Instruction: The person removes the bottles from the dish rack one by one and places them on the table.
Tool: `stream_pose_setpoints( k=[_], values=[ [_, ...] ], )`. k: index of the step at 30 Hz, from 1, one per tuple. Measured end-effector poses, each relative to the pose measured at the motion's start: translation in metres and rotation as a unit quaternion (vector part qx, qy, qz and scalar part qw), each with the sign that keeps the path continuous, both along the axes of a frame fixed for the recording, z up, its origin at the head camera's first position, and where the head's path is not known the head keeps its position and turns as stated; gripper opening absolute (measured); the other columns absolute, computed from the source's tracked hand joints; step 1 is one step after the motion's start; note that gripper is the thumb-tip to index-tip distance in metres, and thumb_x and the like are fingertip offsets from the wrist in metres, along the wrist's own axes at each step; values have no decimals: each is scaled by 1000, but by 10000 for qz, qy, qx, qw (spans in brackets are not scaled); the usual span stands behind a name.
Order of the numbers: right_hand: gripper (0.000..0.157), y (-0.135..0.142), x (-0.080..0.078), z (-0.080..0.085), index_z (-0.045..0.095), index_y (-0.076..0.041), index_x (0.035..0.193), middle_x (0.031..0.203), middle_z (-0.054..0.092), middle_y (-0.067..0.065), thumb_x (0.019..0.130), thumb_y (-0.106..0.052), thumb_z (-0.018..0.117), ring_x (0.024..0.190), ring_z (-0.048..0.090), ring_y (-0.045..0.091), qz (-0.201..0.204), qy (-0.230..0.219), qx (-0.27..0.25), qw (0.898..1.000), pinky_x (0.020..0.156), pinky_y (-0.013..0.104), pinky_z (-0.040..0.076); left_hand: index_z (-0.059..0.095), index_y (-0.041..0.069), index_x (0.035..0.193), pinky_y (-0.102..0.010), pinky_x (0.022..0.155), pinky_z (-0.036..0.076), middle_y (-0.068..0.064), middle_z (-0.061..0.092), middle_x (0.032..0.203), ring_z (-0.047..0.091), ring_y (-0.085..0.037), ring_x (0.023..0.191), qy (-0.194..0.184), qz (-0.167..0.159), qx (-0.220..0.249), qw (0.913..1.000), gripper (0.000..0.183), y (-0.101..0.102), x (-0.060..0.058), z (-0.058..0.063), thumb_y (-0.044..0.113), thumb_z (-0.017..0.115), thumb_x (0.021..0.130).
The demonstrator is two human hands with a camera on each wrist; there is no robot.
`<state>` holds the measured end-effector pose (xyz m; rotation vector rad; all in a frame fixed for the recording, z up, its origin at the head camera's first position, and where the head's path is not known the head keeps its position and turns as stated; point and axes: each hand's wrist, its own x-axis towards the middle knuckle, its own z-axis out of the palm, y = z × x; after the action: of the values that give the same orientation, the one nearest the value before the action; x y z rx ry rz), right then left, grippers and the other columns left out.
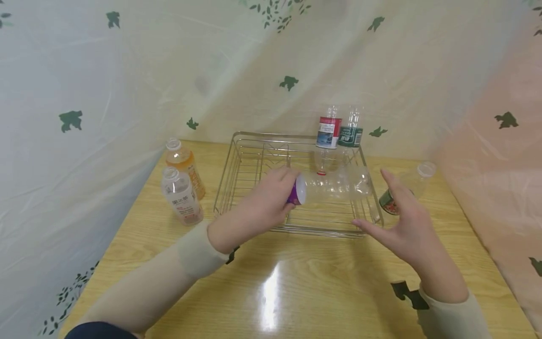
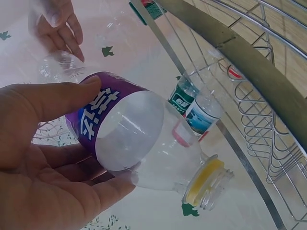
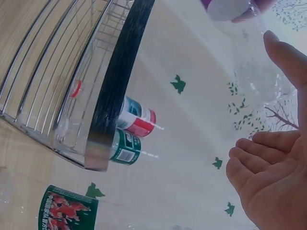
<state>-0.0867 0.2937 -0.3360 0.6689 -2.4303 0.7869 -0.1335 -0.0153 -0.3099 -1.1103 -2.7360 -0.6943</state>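
Note:
My left hand grips a clear plastic bottle round its purple label, holding it sideways above the wire rack. Its capless neck, ringed in yellow, points left in the head view, and its base points right. Beyond the base, my right hand is spread, thumb apart from the fingers, holding nothing. Two clear bottles stand neck down at the rack's back right corner, one with a red-and-white label, the other with a green label.
Left of the rack stand an orange-labelled bottle and a white-labelled bottle. Another clear bottle with a green and red label is on the table right of the rack. A patterned curtain hangs behind.

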Motion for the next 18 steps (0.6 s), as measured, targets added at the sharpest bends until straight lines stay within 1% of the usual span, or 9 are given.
stream_pose_setpoints(
  k=[2,7,11,14,18],
  values=[
    [109,-1,1,1,36,-7,158,156,41,13,76,-60,83,140,40,40,21,64,49,10000,115,44,35,49,-9,137,-37,106,46,-19,57,133,51,-33,124,-10,-37,-34,10000,59,1,1,-1,5,79,88],
    [105,-7,5,6,37,-4,157,156,41,12,82,-69,72,141,39,38,83,212,131,9997,117,42,33,48,-9,140,-37,106,46,-20,55,136,50,-33,126,-87,-76,-156,9998,62,4,6,-1,3,79,88],
    [101,-11,5,9,40,-1,155,155,44,14,84,-69,68,139,42,39,133,454,215,9986,116,41,34,50,-9,138,-37,105,47,-20,57,131,52,-34,124,182,-182,-209,9995,59,6,8,-2,3,78,88],
    [99,-13,4,11,41,0,153,153,45,16,87,-68,67,137,44,41,231,589,295,9976,116,42,35,51,-9,136,-36,104,48,-19,58,127,53,-33,121,430,-246,-292,9983,56,8,9,-5,6,78,89],
    [97,-15,5,12,43,0,152,152,46,18,87,-68,66,135,46,42,319,642,376,9967,114,43,37,52,-7,137,-34,101,50,-16,59,126,55,-30,117,644,-178,-565,9962,55,11,10,-8,11,77,92]
  ],
)
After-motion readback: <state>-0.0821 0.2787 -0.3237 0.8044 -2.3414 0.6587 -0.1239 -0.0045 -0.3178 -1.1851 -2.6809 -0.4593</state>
